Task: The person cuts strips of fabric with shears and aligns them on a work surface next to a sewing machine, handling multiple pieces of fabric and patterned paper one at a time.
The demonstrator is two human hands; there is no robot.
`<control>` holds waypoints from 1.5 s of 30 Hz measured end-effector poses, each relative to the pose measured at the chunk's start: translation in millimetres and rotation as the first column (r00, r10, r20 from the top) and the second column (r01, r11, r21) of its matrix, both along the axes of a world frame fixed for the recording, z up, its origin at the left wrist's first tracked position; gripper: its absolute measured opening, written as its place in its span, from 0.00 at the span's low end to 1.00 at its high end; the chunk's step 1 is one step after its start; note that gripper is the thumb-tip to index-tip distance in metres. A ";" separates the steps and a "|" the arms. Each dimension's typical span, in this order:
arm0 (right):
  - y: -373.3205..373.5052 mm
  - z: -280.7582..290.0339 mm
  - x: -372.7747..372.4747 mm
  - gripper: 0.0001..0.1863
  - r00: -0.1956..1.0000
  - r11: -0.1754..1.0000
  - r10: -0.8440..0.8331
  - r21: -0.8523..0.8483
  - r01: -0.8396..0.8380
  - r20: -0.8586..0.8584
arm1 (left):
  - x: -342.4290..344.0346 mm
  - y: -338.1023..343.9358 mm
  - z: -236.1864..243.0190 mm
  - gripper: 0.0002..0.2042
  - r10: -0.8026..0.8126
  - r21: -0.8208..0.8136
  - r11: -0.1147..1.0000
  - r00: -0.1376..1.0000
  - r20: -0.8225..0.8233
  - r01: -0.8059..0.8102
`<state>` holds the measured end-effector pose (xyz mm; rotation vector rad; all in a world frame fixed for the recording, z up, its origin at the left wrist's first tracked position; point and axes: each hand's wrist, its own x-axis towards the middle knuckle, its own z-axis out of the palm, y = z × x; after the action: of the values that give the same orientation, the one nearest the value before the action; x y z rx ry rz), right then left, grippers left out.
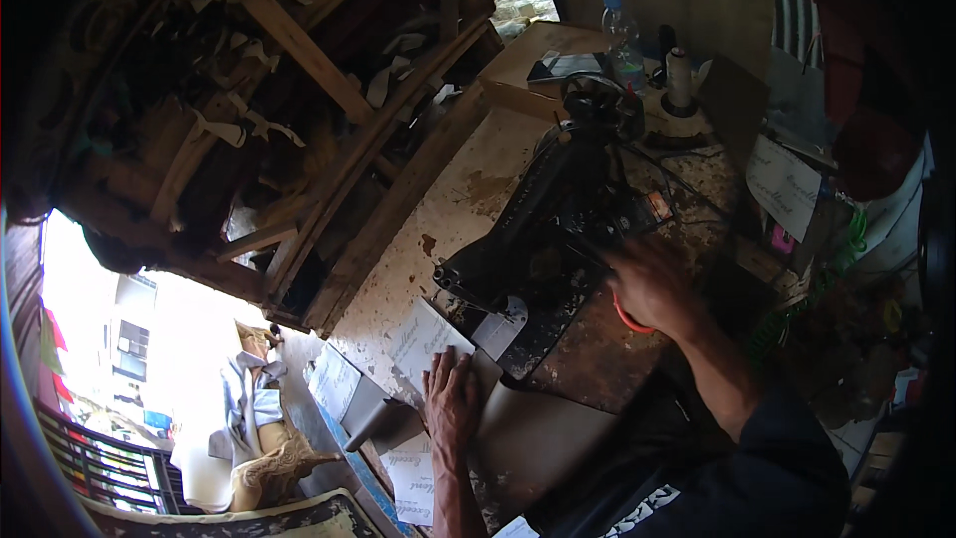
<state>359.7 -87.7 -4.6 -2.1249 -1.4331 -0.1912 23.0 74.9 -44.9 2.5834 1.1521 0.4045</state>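
A black sewing machine stands on the worn table, its needle end toward the near left. My left hand lies flat with fingers stretched on a grey-white sheet with printed backing, just left of the machine's metal plate. To the right of the machine, my right hand is closed around scissors with a red-orange handle; their dark blades are hard to make out against the machine. A brownish-grey piece of sheet material spreads from under my left hand toward my body.
At the back stand a cardboard box, a clear bottle with a blue cap and a white thread cone. An upturned wooden furniture frame borders the table's left. More printed sheets lie by the left edge.
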 end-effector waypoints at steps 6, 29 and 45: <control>-48.6 -6.9 8.3 0.26 0.999 0.987 -0.016 -0.158 0.012 -0.028 | 0.0 -34.7 8.0 0.21 0.101 0.005 0.995 0.993 -0.064 -0.101; 18.9 -14.8 -136.4 0.31 -0.163 0.875 -0.071 0.017 -0.484 -0.984 | -11.1 -34.4 -4.0 0.24 0.101 0.006 0.995 0.978 0.180 -0.104; -17.3 23.5 -105.2 0.18 0.567 0.888 0.333 0.048 -0.458 -0.754 | -7.9 66.0 -18.1 0.22 0.157 0.401 0.901 0.986 0.056 -0.166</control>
<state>254.5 -105.0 19.0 -1.5779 -1.3529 0.9137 15.1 140.9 -62.9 2.8222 1.4081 0.7836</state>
